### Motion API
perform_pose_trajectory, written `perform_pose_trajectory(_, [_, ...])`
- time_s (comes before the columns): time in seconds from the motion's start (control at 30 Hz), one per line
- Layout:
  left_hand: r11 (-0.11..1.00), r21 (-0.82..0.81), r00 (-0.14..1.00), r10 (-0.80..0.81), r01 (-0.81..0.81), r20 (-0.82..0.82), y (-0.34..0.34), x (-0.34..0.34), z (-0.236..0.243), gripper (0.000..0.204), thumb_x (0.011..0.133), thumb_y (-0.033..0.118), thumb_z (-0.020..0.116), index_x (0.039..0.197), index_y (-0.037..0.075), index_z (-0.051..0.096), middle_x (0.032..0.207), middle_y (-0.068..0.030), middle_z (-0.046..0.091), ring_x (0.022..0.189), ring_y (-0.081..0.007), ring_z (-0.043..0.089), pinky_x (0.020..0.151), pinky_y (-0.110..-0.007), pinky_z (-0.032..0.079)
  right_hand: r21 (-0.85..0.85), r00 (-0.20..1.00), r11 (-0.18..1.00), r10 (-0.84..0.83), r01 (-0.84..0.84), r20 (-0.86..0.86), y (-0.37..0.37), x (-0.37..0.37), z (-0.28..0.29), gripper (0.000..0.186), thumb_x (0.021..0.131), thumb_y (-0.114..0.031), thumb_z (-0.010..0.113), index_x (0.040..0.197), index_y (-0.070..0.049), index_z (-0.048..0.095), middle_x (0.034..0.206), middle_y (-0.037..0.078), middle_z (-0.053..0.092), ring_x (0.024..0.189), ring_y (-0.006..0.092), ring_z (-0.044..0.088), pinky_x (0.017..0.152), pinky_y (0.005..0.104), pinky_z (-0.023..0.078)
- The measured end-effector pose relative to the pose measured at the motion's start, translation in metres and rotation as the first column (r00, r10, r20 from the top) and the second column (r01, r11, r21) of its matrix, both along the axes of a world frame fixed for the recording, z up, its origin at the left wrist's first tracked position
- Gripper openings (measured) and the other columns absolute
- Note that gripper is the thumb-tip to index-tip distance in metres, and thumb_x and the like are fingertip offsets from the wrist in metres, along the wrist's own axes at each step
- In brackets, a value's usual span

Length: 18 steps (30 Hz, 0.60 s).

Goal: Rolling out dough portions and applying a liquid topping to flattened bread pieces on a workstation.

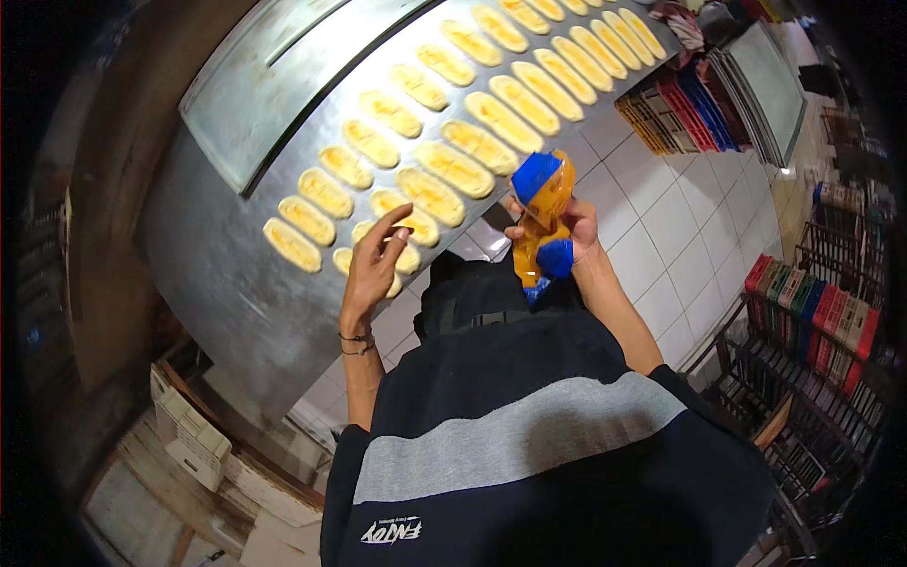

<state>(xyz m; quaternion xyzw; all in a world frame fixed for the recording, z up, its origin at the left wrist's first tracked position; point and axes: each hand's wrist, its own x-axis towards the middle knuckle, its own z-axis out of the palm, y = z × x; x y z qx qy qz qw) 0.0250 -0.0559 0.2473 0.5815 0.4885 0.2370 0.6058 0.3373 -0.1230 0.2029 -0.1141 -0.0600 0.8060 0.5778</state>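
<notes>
Long oval flat dough pieces (431, 196) with a yellow filling streaked down the middle lie in two rows on a grey metal worktable (213, 222). Over the near row, at its left end, hovers my left hand (373, 269), index finger and thumb stretched apart, nothing seen in it. Whether its fingers touch the dough cannot be made out. My right hand (583, 231) grips a crumpled orange and blue plastic packet (543, 203) by its middle, just off the table's near edge and in front of my body. What the packet contains is hidden.
Behind the rows a large metal tray (255, 104) rests on the table. Stacked coloured crates (685, 109) and leaning metal sheets (763, 90) stand at the far right. More crates (817, 312) sit on dark racks to the right. A cream crate (189, 430) is at lower left.
</notes>
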Motion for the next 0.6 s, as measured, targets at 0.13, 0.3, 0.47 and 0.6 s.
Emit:
perform_pose_trajectory(0.13, [0.962, -0.078, 0.965, -0.26, 0.261, 0.028, 0.007, 0.021, -0.018, 0.042, 0.107, 0.016, 0.056, 0.148, 0.007, 0.053, 0.129, -0.0119, 0.065, 0.112, -0.0171, 0.063, 0.096, -0.031, 0.051, -0.152, 0.994, 0.985, -0.093, 0.083, -0.06, -0.012, -0.008, 0.015, 0.059, 0.093, -0.029, 0.071, 0.143, -0.008, 0.049, 0.125, 0.019, 0.062, 0.115, 0.0369, 0.061, 0.094, 0.0598, 0.052])
perform_pose_trajectory(0.3, [0.902, -0.211, 0.883, -0.282, 0.377, 0.374, -0.001, 0.078, 0.005, 0.055, 0.107, 0.011, 0.053, 0.157, 0.002, 0.031, 0.147, -0.0109, 0.049, 0.13, -0.0191, 0.051, 0.108, -0.033, 0.043, -0.043, 0.944, 0.988, -0.132, 0.151, 0.301, 0.016, -0.029, 0.068, 0.049, 0.093, -0.004, 0.068, 0.139, -0.005, 0.05, 0.125, 0.011, 0.062, 0.117, 0.0231, 0.061, 0.101, 0.0371, 0.053])
perform_pose_trajectory(0.47, [0.971, -0.145, 0.921, -0.127, 0.191, 0.368, -0.006, 0.101, -0.004, 0.042, 0.106, 0.011, 0.056, 0.146, 0.002, 0.045, 0.134, -0.008, 0.057, 0.123, -0.0179, 0.054, 0.106, -0.032, 0.044, 0.035, 0.855, 0.997, -0.075, 0.066, 0.513, 0.026, -0.023, 0.051, 0.052, 0.092, -0.002, 0.069, 0.138, -0.007, 0.046, 0.131, 0.008, 0.055, 0.124, 0.02, 0.055, 0.105, 0.0315, 0.046])
perform_pose_trajectory(0.6, [0.98, -0.196, 0.932, 0.032, 0.043, 0.362, -0.002, 0.092, 0.015, 0.043, 0.105, 0.01, 0.057, 0.146, 0.002, 0.046, 0.134, -0.0077, 0.057, 0.121, -0.0163, 0.055, 0.103, -0.031, 0.045, 0.234, 0.58, 0.965, -0.257, 0.116, 0.773, 0.035, -0.041, 0.055, 0.065, 0.095, -0.006, 0.067, 0.148, -0.007, 0.031, 0.135, 0.011, 0.046, 0.134, 0.0202, 0.045, 0.112, 0.0329, 0.038])
